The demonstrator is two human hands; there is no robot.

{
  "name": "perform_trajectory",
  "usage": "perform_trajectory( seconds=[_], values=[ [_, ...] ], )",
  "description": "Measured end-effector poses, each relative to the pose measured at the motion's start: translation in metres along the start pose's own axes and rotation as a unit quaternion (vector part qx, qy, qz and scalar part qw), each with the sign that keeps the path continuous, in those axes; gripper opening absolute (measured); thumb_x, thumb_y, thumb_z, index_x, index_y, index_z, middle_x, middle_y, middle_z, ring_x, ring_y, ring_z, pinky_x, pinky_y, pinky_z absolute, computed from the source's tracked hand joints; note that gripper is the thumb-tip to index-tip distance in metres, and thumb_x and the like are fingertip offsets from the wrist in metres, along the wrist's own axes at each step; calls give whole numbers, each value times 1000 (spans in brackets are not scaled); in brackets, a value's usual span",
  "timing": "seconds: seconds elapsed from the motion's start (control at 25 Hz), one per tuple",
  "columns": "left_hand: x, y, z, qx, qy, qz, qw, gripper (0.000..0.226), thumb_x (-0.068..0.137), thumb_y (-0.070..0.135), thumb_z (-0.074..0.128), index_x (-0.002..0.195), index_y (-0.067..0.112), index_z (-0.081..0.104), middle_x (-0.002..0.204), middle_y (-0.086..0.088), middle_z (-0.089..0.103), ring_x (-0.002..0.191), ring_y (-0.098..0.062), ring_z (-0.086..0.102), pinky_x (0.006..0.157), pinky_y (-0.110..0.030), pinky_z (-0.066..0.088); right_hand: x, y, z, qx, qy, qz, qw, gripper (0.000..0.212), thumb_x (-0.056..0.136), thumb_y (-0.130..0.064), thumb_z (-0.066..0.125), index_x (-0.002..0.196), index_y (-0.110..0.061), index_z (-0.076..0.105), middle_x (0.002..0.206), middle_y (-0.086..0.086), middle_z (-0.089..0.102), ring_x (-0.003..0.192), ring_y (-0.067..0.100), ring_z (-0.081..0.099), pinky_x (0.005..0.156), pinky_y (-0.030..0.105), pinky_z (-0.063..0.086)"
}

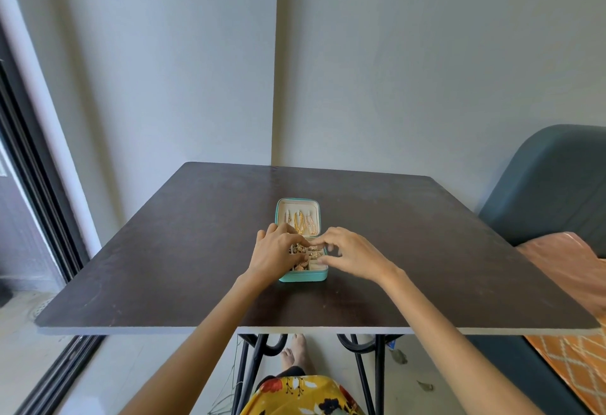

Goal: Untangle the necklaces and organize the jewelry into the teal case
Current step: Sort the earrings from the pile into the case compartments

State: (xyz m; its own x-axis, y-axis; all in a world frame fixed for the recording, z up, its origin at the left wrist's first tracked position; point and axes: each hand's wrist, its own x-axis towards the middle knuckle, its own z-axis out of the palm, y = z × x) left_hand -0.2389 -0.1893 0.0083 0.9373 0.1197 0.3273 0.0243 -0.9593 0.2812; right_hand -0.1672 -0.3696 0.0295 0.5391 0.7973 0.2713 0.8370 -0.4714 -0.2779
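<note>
Two hands: both reach over the near half of the small rectangular teal case (303,276), which lies open at the middle of the bench.
Left hand (277,252): fingers curled down among the gold jewelry pieces (303,255) in the compartments; whether it grips one I cannot tell.
Right hand (349,255): fingertips bent at the case's right edge, grip unclear.
Lid: three gold necklaces (300,222) hang in its cream lining, just beyond the fingers.
Writing: none readable.
Bench (164,267): dark brown square top, black metal legs.
Room: pale grey walls, dark blue sofa (554,185) at right.
</note>
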Motion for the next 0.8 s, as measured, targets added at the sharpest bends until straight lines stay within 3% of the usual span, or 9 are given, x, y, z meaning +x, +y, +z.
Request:
perform_trajectory(
  seconds=[0.08, 0.28, 0.48, 0.68, 0.8],
  values=[
    [1, 0, 2, 3, 8, 9, 1000, 30, 89, 39, 58, 119, 39, 60, 137, 4, 45, 120, -17, 37, 94, -35, 28, -14, 2, 6, 19, 48, 12, 999, 20, 89, -18, 59, 107, -24, 66, 93, -18, 50, 77, -5, 50, 68, 10, 38],
    [1, 4, 10, 31, -2, 39, 999, 26, 94, 40, 49, 117, 42, 60, 142, 5, 40, 129, -17, 32, 98, -38, 24, -30, 4, 19, -21, 84, 13, 996, 42, 86, 2, 45, 110, -26, 67, 92, -10, 51, 79, -2, 43, 67, 12, 41],
    [2, 1, 11, 28, -18, 34, 999, 27, 93, 42, 49, 118, 44, 59, 144, 4, 38, 131, -19, 30, 99, -41, 22, -27, 3, 27, -11, 100, 13, 995, 40, 84, 5, 43, 102, -23, 67, 96, -6, 55, 81, -1, 45, 67, 16, 44],
    [3, 1, 9, 16, -26, 30, 999, 27, 94, 39, 50, 118, 44, 60, 146, 4, 36, 131, -20, 29, 99, -41, 20, -28, 3, 31, -24, 116, 3, 993, 42, 84, 7, 43, 112, -19, 62, 101, -2, 57, 87, 8, 56, 66, 21, 50],
    [6, -2, 5, -41, 1, -15, 999, 26, 95, 32, 47, 114, 40, 63, 143, 4, 39, 128, -19, 33, 98, -41, 20, -28, 4, 30, -36, 118, 8, 992, 44, 84, 9, 43, 111, -19, 65, 101, 0, 57, 88, 12, 56, 64, 23, 51]
  ],
)
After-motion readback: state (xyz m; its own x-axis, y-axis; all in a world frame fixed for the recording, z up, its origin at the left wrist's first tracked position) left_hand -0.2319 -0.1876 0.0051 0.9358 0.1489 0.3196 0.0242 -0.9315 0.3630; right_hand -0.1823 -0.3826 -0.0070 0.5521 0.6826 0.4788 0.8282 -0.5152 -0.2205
